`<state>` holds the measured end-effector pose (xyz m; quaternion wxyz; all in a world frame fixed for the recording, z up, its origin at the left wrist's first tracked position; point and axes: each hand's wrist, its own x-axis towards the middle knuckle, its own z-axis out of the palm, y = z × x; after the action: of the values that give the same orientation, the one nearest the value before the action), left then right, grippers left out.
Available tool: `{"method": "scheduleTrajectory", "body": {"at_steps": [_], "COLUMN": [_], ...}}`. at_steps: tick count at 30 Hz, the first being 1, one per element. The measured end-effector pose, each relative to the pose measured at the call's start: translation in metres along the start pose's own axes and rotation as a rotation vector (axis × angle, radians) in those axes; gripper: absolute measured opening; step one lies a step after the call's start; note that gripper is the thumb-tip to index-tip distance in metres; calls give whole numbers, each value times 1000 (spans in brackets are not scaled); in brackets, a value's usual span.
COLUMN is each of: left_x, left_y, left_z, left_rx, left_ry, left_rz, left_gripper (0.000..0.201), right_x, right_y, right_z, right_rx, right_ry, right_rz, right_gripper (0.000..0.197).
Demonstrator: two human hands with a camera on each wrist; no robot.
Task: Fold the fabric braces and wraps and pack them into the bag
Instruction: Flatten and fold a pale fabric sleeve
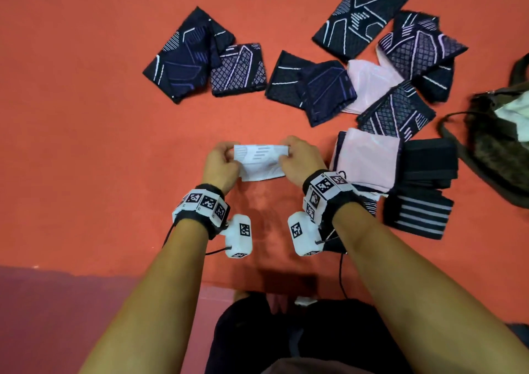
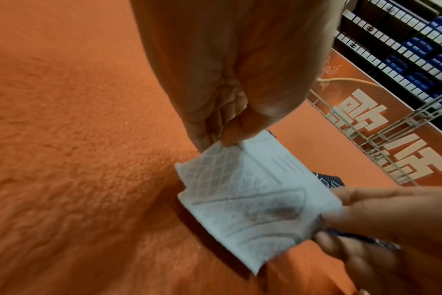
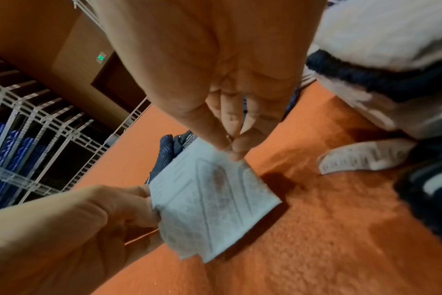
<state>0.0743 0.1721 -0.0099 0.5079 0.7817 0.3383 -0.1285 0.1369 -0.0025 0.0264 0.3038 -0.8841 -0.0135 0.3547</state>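
A small white knitted brace (image 1: 260, 162) with grey line patterns hangs just above the orange floor, held between both hands. My left hand (image 1: 221, 160) pinches its left edge between thumb and fingers; the same pinch shows in the left wrist view on the white brace (image 2: 253, 191). My right hand (image 1: 296, 159) pinches the right edge, seen close on the white brace (image 3: 215, 199) in the right wrist view. The dark bag (image 1: 498, 142) lies open at the far right with something pale inside.
Several dark patterned braces (image 1: 189, 56) and pink ones (image 1: 369, 156) lie spread on the orange floor (image 1: 100, 116) beyond and right of my hands. Black striped wraps (image 1: 418, 213) are stacked at the right. White wire racks (image 3: 25, 123) stand farther off.
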Motion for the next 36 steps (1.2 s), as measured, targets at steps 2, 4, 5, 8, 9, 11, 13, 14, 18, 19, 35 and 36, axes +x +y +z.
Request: {"method": "scheduleTrajectory", "body": {"at_steps": [2,4,5,8,9,11,13,14,18,19,35,36], "left_x": [2,4,6,12,15,18,17,18,18,17,2,1], "left_y": [-1,2,2,3,1,-2,-4,-6,-6,-4,4,4], "left_z": [-3,-6,-8,-12,-13,-13,-10,-8,-4,-4,-2,-2], "left_rx": [-20,-107,-149,-178,-194,-255,-282,-282,-328,-348,-396,-401], "left_ry": [-20,-40,-47,-47,-55,-98,-115,-106,-19,-7,-223,-215], "left_rz": [67,97,121,176,177,142,102,89,11,-7,27,27], "left_gripper": [41,41,40,37,36,37,28,22,22,31,26,25], "right_x": [1,4,5,7,7,5,5,7,18,20,22,21], "right_y": [0,-2,-2,-2,-1,3,8,10,12,12,10,11], "right_z": [6,8,8,8,9,14,20,24,36,37,35,35], "right_rx": [13,86,115,169,189,215,226,247,383,397,528,519], "right_ry": [35,90,119,175,186,209,232,238,230,218,64,74], "right_rz": [-4,19,28,45,49,49,54,63,89,90,-73,-74], "right_gripper": [23,17,14,10,13,18,17,14,21,22,57,54]}}
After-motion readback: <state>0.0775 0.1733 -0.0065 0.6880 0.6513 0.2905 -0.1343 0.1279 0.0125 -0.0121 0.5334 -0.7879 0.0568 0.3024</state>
